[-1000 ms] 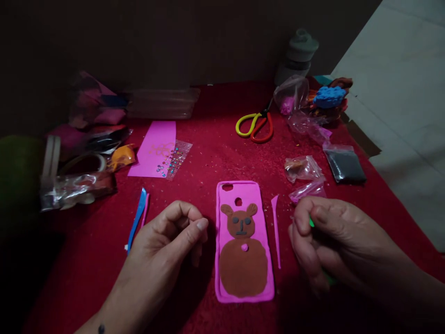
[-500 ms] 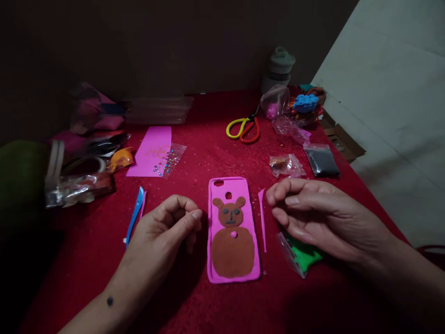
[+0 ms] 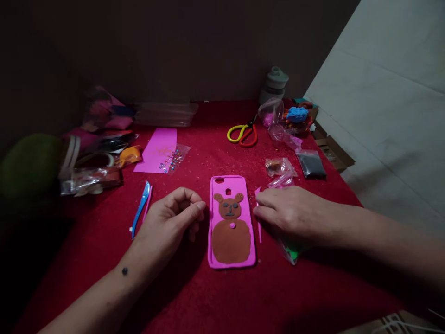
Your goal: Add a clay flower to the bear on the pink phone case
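A pink phone case (image 3: 232,185) lies flat on the red cloth, face up. On it is a brown clay bear (image 3: 231,241) with grey eyes, nose and mouth, and a small pink dot (image 3: 232,226) on the body. My left hand (image 3: 179,213) hovers left of the case, thumb and forefinger pinched together; whatever may be between them is hidden. To the right, my right hand (image 3: 287,211) reaches palm down, its closed fingertips on the upper part of a slim pink clay tool (image 3: 259,230) lying beside the case. That hand partly covers a bag of green clay (image 3: 293,253).
A blue clay knife (image 3: 141,208) lies at the left, beside a pink stick. Further back are pink card (image 3: 156,148), a gem packet (image 3: 175,160), scissors (image 3: 243,134), a black clay packet (image 3: 312,164), blue clay (image 3: 297,114) and a bottle (image 3: 274,86).
My right hand has turned palm down and moved left onto the pink clay tool. My left hand keeps its pinch beside the case. The camera view has shifted slightly.
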`<state>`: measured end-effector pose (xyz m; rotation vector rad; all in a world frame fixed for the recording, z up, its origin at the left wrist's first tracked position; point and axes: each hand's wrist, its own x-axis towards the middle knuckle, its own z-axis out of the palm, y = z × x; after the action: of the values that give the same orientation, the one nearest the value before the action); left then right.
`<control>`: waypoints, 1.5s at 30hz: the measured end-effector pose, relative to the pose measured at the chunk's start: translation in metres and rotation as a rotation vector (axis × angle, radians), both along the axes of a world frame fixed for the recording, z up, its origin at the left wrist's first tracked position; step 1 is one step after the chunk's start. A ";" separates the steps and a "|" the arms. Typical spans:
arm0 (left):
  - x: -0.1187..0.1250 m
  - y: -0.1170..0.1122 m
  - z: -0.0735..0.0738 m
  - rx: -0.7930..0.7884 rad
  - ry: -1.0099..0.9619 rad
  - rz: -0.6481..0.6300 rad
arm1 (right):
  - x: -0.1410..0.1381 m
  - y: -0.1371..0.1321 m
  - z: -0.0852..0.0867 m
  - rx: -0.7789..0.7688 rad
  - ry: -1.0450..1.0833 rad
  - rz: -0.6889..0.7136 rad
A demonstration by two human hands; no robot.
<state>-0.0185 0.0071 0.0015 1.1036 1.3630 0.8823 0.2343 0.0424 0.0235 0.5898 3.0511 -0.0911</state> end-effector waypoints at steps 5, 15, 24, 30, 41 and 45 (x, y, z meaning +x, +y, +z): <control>-0.002 -0.001 0.001 0.002 -0.033 -0.006 | -0.007 0.003 0.003 0.064 -0.085 0.138; 0.000 -0.001 -0.001 0.016 -0.026 -0.003 | 0.005 0.000 0.001 0.004 0.085 0.138; 0.004 -0.001 0.002 0.043 -0.021 0.024 | -0.011 -0.044 0.016 -1.698 0.919 -0.814; 0.003 -0.005 0.007 0.134 -0.022 0.063 | -0.025 -0.056 0.001 -2.055 1.126 -0.770; 0.020 -0.048 0.030 0.567 0.148 -0.482 | -0.051 -0.096 -0.007 -1.920 1.164 -0.550; 0.024 -0.060 0.030 0.694 0.244 -0.600 | -0.053 -0.117 -0.025 -2.101 1.230 -0.474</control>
<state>0.0054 -0.0527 0.0318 2.0750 0.8148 0.7921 0.1817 -0.0744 -0.0013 0.8397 1.0633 -3.5162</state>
